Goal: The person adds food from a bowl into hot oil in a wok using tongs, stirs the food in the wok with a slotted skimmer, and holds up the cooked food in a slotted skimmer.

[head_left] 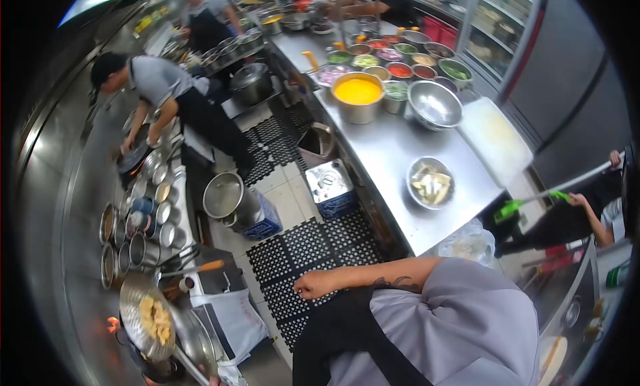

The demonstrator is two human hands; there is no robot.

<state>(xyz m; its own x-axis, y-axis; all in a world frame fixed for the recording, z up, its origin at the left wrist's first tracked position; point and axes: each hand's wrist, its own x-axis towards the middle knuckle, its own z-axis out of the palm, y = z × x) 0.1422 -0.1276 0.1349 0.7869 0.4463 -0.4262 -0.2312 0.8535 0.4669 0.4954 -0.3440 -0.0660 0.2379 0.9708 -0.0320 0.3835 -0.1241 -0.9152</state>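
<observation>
A metal wok [141, 305] with a hammered-looking surface is tilted over the stove, with golden-yellow food pieces [157, 321] inside. Its long handle [190, 367] runs down to the bottom edge, where a sliver of my left hand [214, 381] shows at its end; most of that hand is cut off. My right hand [312, 285] is closed with nothing visible in it, held in front of my black apron above the perforated floor mat. Nearest to it on the stove side are a wooden-handled utensil [212, 266] and a white cloth [233, 326].
Flame [113, 325] shows beside the wok. Metal containers [143, 249] line the stove. A co-worker [157, 86] bends over a pan farther along. Behind me, a steel counter [373, 166] holds a pot of yellow liquid [359, 93]. A person at right holds a green-ended pole [573, 183].
</observation>
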